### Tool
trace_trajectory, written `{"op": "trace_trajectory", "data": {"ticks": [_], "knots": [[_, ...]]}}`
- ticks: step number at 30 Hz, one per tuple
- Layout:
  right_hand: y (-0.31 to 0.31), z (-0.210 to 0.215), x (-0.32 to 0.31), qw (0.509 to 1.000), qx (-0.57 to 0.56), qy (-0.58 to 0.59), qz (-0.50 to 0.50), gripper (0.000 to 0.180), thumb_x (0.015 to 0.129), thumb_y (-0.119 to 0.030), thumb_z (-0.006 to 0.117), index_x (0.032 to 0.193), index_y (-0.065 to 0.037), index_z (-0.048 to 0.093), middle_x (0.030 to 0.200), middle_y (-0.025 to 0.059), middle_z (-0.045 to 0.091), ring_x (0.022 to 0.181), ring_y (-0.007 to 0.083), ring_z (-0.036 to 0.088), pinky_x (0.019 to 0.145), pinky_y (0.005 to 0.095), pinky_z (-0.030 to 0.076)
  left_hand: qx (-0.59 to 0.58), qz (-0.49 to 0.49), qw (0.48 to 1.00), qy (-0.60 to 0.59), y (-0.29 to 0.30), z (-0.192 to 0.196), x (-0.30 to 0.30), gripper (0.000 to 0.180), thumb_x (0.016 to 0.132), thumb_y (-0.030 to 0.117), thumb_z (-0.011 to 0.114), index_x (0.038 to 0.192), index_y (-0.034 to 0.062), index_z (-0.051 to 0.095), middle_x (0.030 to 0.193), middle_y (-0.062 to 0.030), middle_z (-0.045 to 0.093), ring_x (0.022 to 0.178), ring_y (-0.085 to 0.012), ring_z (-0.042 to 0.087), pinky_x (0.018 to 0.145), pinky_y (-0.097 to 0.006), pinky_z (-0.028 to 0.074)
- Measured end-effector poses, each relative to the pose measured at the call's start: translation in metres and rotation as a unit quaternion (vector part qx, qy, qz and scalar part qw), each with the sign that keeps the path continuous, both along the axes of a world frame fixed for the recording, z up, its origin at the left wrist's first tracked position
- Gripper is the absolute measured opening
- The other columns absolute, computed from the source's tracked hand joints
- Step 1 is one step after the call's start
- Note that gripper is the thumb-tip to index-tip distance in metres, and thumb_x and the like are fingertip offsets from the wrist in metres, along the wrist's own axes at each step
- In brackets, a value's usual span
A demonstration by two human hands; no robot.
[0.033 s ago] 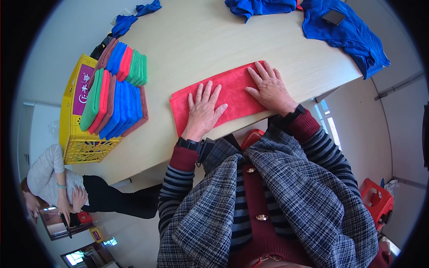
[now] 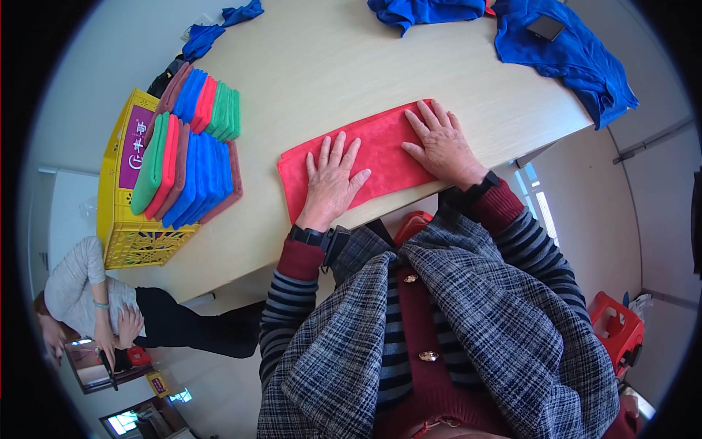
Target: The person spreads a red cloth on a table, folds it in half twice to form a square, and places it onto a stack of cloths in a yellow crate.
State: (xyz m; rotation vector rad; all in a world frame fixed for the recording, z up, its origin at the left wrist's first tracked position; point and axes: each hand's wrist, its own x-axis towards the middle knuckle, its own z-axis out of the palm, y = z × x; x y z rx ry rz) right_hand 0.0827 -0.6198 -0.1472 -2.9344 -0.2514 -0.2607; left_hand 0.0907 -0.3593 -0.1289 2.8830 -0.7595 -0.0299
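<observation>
A folded red towel (image 2: pixel 384 157) lies flat along the near edge of the table. Palm down on its left part rests my left hand (image 2: pixel 333 179), fingers spread and holding nothing. On the towel's right end my right hand (image 2: pixel 442 146) presses flat in the same way, its fingers apart. The fold lines run along the towel's far side, where a second layer shows. To the left, folded towels (image 2: pixel 194 175) in green, red, brown and blue stand on edge in rows beside a yellow crate.
The yellow crate (image 2: pixel 150 252) stands at the table's left edge. Blue cloths (image 2: pixel 563 58) lie at the far right, one with a dark flat object (image 2: pixel 545 28) on it. A person (image 2: pixel 95 293) with a phone-like object is at the left. A red stool (image 2: pixel 614 333) stands at right.
</observation>
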Motion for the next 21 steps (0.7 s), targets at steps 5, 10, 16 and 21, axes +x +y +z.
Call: {"op": "trace_trajectory", "data": {"ticks": [5, 10, 16, 21], "knots": [[-0.004, 0.001, -0.002, 1.0, 0.007, -0.005, 0.01, 0.066, 0.102, -0.051, 0.046, 0.155, -0.012, 0.038, 0.161, 0.0173, 0.032, 0.152, 0.0367, 0.021, 0.123, 0.0512, 0.017, 0.006, 0.078, 0.997, -0.019, 0.025, -0.012, 0.006, 0.072, 0.101, 0.055, 0.044, 0.159, 0.014, 0.03, 0.166, -0.0146, 0.02, 0.155, -0.0343, 0.012, 0.12, -0.065, 0.007], [0.001, 0.003, -0.005, 1.0, -0.01, -0.016, -0.001, 0.069, 0.102, -0.053, 0.046, 0.155, -0.009, 0.037, 0.161, 0.0183, 0.031, 0.152, 0.0363, 0.02, 0.123, 0.0513, 0.016, -0.009, 0.218, 0.973, -0.079, 0.077, -0.014, 0.0, 0.067, 0.098, 0.048, 0.056, 0.15, 0.0089, 0.04, 0.152, -0.0206, 0.04, 0.143, -0.0383, 0.033, 0.115, -0.058, 0.025], [0.049, 0.013, -0.025, 0.994, 0.01, -0.053, 0.092, 0.083, 0.097, -0.063, 0.047, 0.155, -0.004, 0.035, 0.161, 0.0192, 0.029, 0.153, 0.0362, 0.019, 0.124, 0.0517, 0.015, -0.083, 0.326, 0.942, -0.013, 0.087, -0.013, -0.001, 0.049, 0.09, 0.036, 0.071, 0.12, -0.0011, 0.058, 0.112, -0.0219, 0.066, 0.106, -0.0421, 0.061, 0.092, -0.051, 0.048], [0.073, 0.01, -0.034, 0.99, -0.016, -0.006, 0.138, 0.098, 0.091, -0.074, 0.045, 0.155, -0.002, 0.032, 0.161, 0.021, 0.029, 0.152, 0.0376, 0.02, 0.123, 0.0528, 0.016, -0.163, 0.323, 0.932, 0.033, 0.082, -0.014, 0.004, 0.035, 0.091, 0.028, 0.071, 0.107, -0.0017, 0.061, 0.106, -0.0181, 0.069, 0.098, -0.0362, 0.066, 0.087, -0.049, 0.052]]}}
